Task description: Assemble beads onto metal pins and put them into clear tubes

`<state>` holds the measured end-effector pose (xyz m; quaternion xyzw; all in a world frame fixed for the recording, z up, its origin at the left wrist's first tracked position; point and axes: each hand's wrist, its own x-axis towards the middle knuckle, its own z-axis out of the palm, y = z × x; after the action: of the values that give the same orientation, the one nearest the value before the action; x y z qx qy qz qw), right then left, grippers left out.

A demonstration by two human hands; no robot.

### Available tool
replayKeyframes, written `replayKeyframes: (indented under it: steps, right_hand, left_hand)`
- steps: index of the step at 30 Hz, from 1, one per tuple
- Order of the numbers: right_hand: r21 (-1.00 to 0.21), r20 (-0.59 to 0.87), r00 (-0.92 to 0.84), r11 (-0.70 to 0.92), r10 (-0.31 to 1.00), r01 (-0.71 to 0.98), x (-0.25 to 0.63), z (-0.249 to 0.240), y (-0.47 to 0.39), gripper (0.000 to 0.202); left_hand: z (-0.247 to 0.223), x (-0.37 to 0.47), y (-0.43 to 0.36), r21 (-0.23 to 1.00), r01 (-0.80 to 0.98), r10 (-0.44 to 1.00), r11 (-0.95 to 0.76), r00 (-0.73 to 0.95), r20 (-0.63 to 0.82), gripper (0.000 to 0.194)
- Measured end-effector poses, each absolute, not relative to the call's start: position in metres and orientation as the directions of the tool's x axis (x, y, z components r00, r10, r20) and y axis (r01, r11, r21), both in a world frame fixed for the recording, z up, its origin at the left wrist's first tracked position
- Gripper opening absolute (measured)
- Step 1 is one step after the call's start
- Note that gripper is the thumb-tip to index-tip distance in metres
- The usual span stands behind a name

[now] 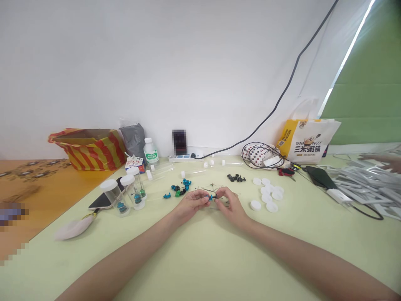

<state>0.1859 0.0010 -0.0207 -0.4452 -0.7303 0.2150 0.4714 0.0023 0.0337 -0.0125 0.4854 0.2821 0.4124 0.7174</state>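
Note:
My left hand (194, 205) pinches a small blue piece (211, 197) near the middle of the green table (188, 259). Close against it on the right, my right hand (230, 205) has its fingers closed at the dark end of that piece. Thin wire-like parts (216, 187) lie just behind my hands. A cluster of blue, green and black pieces (181, 188) is beyond my left hand, with a lone blue piece (167, 195) beside it. Several black pieces (236, 178) lie behind my right hand, and round white lids (266, 193) spread to its right.
Lidded clear jars (116, 200), a phone (100, 201) and a bottle (151, 152) stand or lie left. Clear tubes (196, 172) and a power strip (184, 158) are behind. Right: looped cable (263, 155), paper bag (308, 140), white frames (369, 184), another person's hand (387, 161).

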Motion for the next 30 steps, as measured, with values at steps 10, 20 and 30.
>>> replayKeyframes:
  steps: [10, 20, 30]
  right_hand:
    - [-0.755, 0.463, -0.146, 0.475, 0.874, 0.452, 0.1858, -0.0203, 0.0, 0.015]
    - [-0.772, 0.446, -0.141, 0.46, 0.884, 0.44, 0.1851, -0.0192, -0.0019, 0.018]
    - [-0.767, 0.451, -0.145, 0.466, 0.881, 0.441, 0.1856, -0.022, 0.0008, 0.02]
  left_hand:
    - [-0.0089, 0.0035, 0.0321, 0.933, -0.312, 0.861, 0.182, 0.508, 0.002, 0.018]
    - [-0.0091, 0.0029, 0.0323, 0.934, -0.31, 0.863, 0.179, 0.506, 0.002, 0.018]
    - [-0.0087, 0.0036, 0.0322, 0.931, -0.314, 0.863, 0.187, 0.505, -0.003, 0.018]
